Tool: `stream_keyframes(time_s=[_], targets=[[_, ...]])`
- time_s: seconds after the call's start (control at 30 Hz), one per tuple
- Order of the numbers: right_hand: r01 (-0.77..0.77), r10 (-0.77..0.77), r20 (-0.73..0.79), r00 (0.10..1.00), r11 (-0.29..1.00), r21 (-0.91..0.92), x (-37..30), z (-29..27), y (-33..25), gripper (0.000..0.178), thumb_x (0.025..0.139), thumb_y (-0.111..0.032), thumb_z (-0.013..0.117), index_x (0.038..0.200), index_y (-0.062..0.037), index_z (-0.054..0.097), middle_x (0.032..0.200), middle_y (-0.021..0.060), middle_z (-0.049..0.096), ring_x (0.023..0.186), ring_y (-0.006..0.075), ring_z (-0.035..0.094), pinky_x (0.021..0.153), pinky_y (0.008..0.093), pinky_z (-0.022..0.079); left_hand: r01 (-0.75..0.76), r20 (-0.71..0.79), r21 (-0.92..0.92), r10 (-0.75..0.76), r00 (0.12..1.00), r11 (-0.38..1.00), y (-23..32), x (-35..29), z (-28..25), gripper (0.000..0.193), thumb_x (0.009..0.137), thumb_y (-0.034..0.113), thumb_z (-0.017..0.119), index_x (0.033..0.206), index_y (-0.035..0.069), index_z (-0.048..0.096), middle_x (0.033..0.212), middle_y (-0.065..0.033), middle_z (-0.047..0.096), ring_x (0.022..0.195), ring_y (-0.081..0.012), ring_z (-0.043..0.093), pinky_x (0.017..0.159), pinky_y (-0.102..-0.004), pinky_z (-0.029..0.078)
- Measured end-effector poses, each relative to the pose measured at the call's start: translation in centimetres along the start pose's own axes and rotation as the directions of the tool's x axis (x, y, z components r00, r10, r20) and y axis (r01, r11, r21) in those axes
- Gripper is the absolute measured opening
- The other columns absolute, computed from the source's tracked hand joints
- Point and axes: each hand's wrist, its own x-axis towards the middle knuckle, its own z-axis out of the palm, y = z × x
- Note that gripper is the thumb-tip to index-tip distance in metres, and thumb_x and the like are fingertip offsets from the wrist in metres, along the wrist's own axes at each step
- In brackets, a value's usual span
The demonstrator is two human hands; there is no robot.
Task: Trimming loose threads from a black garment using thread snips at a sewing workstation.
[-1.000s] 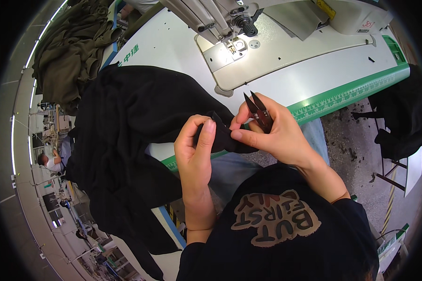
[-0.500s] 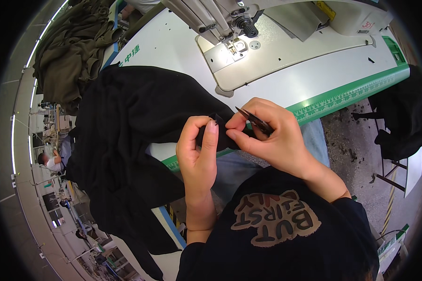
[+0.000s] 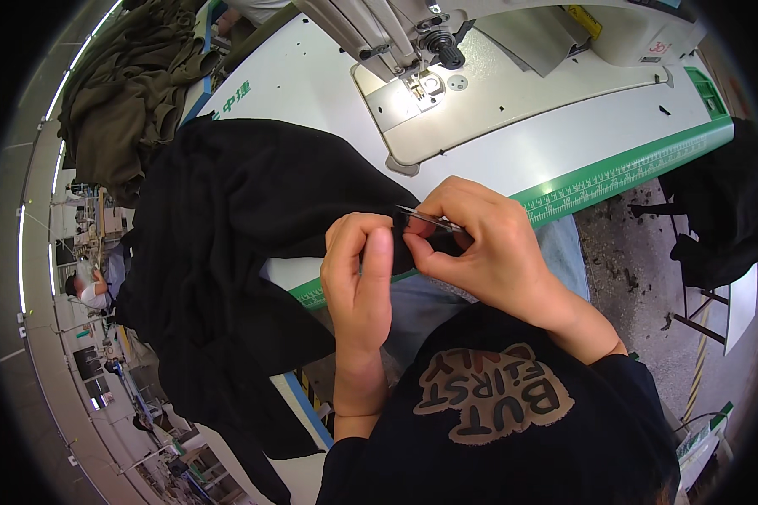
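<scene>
Black fabric (image 3: 269, 185), seemingly part of a garment, drapes over the table edge toward my lap. My left hand (image 3: 358, 278) pinches an edge of it between thumb and forefinger. Just to its right, my right hand (image 3: 488, 248) holds dark thread snips (image 3: 429, 220) within its fingers. Their pointed blades lie across a small piece of the fabric between the two hands. My right thumb and forefinger are also close to the cloth there; whether they grip it is hidden.
A sewing machine (image 3: 421, 50) with its lamp lit stands on the white table (image 3: 312, 93). A green ruler strip (image 3: 615, 172) edges the tabletop. Olive garments (image 3: 126, 101) are piled at the far left; black cloth (image 3: 720, 202) hangs at the right. A person (image 3: 93, 290) sits in the background.
The snips have swung from pointing up above my right hand to lying nearly level, blades at the cloth by my left fingertips. My hands have drawn slightly closer together.
</scene>
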Motion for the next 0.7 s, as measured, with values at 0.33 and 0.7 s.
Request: stream_keyframes(time_s=[0.33, 0.7], targets=[[-0.176, 0.157, 0.132, 0.979, 0.973, 0.149, -0.5, -0.4, 0.2, 0.015, 0.069, 0.003, 0.069, 0.075, -0.0034, 0.057, 0.075, 0.0016, 0.055, 0.056, 0.0064, 0.043, 0.048, 0.0208, 0.033, 0.191, 0.02, -0.294, -0.194, 0.981, 0.936, -0.1, 0.4, 0.0, 0.018, 0.094, 0.007, 0.058, 0.078, 0.003, 0.051, 0.071, 0.0072, 0.043, 0.066, -0.0004, 0.035, 0.057, -0.0171, 0.027], [0.21, -0.216, 0.044, 0.975, 0.971, 0.112, -0.2, 0.4, 1.0, 0.021, 0.071, 0.005, 0.065, 0.087, -0.0015, 0.053, 0.086, 0.0066, 0.058, 0.066, 0.0194, 0.056, 0.054, 0.0294, 0.043, 0.196, 0.039, -0.264, -0.193, 0.98, 0.944, 0.1, 0.6, 0.9, 0.018, 0.095, 0.009, 0.056, 0.079, 0.002, 0.053, 0.072, 0.0039, 0.05, 0.067, -0.0018, 0.04, 0.062, -0.0171, 0.035]])
